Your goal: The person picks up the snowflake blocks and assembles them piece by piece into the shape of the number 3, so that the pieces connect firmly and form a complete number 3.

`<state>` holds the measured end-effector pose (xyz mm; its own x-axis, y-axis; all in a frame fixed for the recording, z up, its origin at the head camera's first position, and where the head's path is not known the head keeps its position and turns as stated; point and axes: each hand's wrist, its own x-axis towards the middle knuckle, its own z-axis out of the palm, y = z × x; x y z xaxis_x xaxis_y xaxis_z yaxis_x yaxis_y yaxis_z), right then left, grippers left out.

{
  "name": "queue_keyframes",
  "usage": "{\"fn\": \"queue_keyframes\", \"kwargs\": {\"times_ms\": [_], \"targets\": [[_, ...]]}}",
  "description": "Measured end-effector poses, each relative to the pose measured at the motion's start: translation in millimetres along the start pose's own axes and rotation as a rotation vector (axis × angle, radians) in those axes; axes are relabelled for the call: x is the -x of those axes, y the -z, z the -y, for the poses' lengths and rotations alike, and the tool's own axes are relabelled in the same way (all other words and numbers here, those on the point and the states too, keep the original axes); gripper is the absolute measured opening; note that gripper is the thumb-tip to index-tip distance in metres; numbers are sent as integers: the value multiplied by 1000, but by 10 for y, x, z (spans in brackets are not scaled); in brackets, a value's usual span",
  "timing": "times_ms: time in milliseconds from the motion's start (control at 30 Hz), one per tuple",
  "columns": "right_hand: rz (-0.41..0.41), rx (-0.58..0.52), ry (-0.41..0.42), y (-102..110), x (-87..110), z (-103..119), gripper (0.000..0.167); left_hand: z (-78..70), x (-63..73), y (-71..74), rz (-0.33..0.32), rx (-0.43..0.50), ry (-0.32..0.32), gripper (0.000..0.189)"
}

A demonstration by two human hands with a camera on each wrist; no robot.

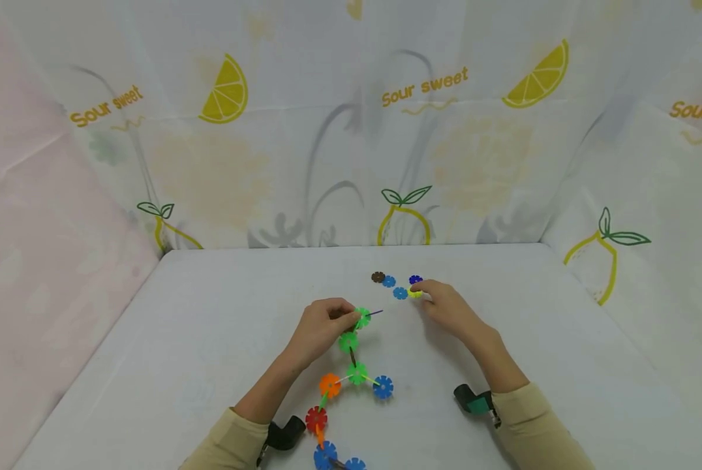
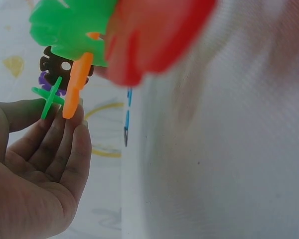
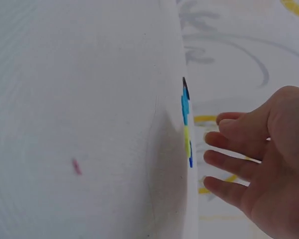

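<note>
My left hand pinches a green notched plastic disc at the far end of a chain of interlocked discs. A purple disc, seen edge-on, juts right from it. Below come more green discs, then a blue one branching right and an orange one to the left. In the left wrist view, thumb and fingertips meet at the green disc. My right hand reaches over a loose yellow disc; in the right wrist view its relaxed fingers hold nothing.
Loose discs lie beside the yellow one: brown, light blue and dark blue. The chain runs toward me through a red disc to blue ones. A printed cloth hangs behind the white table.
</note>
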<state>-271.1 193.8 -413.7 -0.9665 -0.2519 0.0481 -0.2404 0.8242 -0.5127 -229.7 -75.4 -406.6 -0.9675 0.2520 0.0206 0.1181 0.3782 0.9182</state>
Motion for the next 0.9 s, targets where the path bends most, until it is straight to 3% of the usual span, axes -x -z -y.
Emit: {"fn": "queue_keyframes", "kwargs": {"times_ms": [200, 433, 900], "targets": [[63, 60, 36, -51, 2, -62, 38, 8, 1, -5, 8, 3, -1, 14], [65, 50, 41, -57, 18, -38, 34, 29, -4, -8, 7, -17, -7, 15], [117, 149, 49, -82, 36, -15, 39, 31, 6, -9, 19, -37, -13, 14]]}}
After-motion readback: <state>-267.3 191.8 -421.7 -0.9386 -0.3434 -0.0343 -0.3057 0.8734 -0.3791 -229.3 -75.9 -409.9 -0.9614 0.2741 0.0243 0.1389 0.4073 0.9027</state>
